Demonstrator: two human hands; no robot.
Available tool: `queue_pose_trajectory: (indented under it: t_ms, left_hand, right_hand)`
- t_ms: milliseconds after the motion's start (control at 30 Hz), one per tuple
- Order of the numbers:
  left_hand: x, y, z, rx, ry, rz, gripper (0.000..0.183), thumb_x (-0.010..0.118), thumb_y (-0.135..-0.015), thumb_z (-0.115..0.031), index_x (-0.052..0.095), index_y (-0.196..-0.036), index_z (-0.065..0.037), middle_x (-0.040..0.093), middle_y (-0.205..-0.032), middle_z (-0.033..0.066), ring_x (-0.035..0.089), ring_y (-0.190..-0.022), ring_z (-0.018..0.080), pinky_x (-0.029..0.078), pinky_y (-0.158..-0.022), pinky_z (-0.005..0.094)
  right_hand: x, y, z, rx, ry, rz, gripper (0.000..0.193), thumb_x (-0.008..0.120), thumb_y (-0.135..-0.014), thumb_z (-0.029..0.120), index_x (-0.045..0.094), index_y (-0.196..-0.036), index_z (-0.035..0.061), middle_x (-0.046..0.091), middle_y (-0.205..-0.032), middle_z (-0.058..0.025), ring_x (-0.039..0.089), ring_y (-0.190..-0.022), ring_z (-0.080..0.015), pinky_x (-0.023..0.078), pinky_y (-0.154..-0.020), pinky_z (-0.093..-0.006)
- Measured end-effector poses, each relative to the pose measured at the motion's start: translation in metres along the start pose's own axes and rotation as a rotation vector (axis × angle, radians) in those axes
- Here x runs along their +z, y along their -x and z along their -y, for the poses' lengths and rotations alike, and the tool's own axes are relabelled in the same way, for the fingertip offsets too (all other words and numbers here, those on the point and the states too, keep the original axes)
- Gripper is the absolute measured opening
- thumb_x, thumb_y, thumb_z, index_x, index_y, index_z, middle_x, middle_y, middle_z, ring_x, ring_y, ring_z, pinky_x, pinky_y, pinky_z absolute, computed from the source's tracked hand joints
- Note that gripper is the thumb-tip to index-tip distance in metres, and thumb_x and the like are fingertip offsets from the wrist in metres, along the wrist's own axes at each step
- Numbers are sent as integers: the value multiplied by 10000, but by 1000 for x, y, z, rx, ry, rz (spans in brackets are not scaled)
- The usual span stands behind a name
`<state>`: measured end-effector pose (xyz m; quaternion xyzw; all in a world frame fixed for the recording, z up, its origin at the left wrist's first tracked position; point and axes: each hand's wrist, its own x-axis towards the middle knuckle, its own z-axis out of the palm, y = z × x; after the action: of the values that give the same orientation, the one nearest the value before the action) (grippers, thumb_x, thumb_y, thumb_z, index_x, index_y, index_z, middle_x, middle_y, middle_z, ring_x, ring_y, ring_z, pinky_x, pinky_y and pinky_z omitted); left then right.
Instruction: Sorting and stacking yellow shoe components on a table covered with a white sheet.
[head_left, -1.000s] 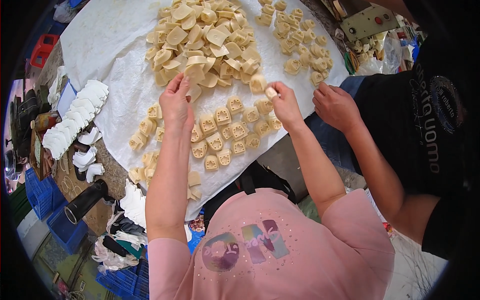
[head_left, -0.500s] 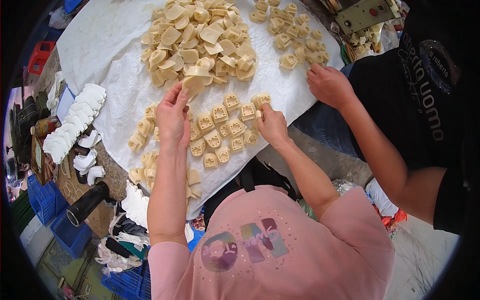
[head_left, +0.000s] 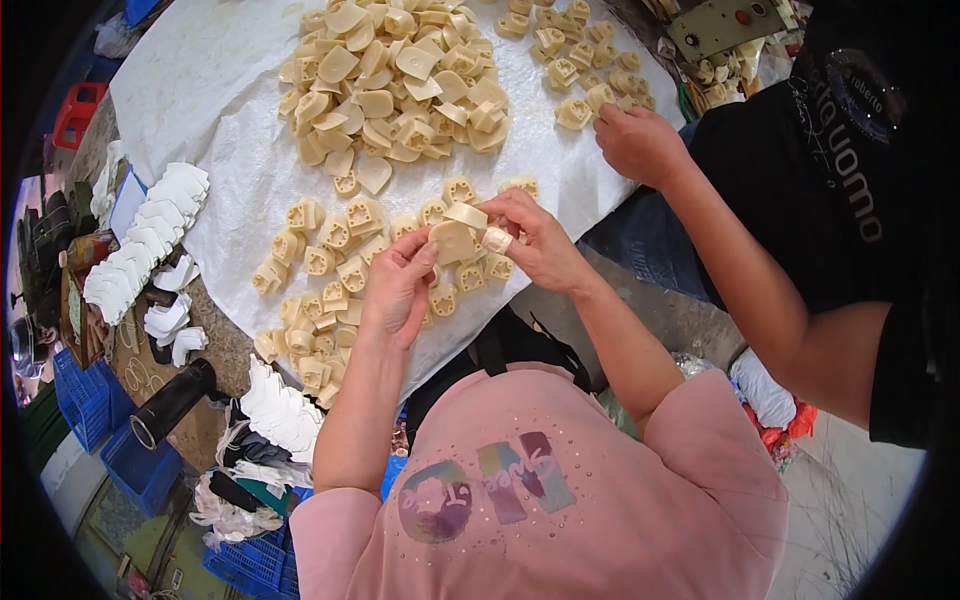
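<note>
from afar, i held cream heel-shaped plastic (head_left: 453, 242) pinched in my left grip (head_left: 399, 287) and right grip (head_left: 541, 246), apparently for steadiness.

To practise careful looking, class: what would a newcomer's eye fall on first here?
Probably the big heap of cream pieces at the top middle, on the white sheet. Next, a single cream piece in the left hand near the centre, the right hand at its edge. The overlapping row of white pieces on the left also stands out.
</note>
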<state>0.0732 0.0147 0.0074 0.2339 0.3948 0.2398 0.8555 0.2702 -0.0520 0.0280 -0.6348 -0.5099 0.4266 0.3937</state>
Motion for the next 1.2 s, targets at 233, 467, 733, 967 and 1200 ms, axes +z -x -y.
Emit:
queue_pose_trajectory:
  t_ms: [233, 467, 733, 967, 1200]
  left_hand:
    - [23, -3, 20, 19, -315, 9, 241, 685, -805, -54, 652, -1041, -15, 578, -865, -24, 510, -773, 54, 406, -680, 211]
    - [44, -12, 38, -39, -527, 24, 225, 683, -779, -25, 665, -1004, -25, 519, -797, -43, 461, -706, 51, 388, -637, 194]
    - [41, -17, 50, -108, -350, 61, 208, 667, -782, -5, 667, -989, -18, 501, -777, -43, 445, -712, 60, 381, -638, 206]
    - [39, -26, 49, 4, -625, 90, 259, 674, -727, 25, 666, -976, -47, 522, -792, -25, 463, -734, 94, 385, -659, 248]
    - [57, -48, 70, 978, -1424, 146, 315, 670, -633, -7, 659, -927, -117, 533, -854, 58, 494, -892, 244, 378, -769, 376]
  right_hand:
    - [-24, 38, -30, 96, 2, -94, 200, 593, -859, 89, 606, -1052, 39, 528, -939, -26, 493, -823, -123, 408, -717, -243]
    - [-36, 61, -38, 325, -264, -142, 309, 565, -851, 72, 571, -1156, 18, 584, -1040, -28, 540, -931, -102, 455, -779, -261]
    - [-36, 73, -39, 429, -464, 2, 331, 588, -847, 47, 558, -1173, -5, 600, -1041, -48, 554, -947, -110, 456, -835, -257]
    - [-51, 67, -54, 563, -518, -277, 259, 644, -824, 77, 589, -1061, -12, 623, -968, -63, 584, -857, -132, 465, -782, -274]
    - [-42, 51, -61, 181, 875, -351, 282, 740, -658, 143, 630, -905, 61, 544, -941, -72, 506, -932, -249, 398, -789, -395]
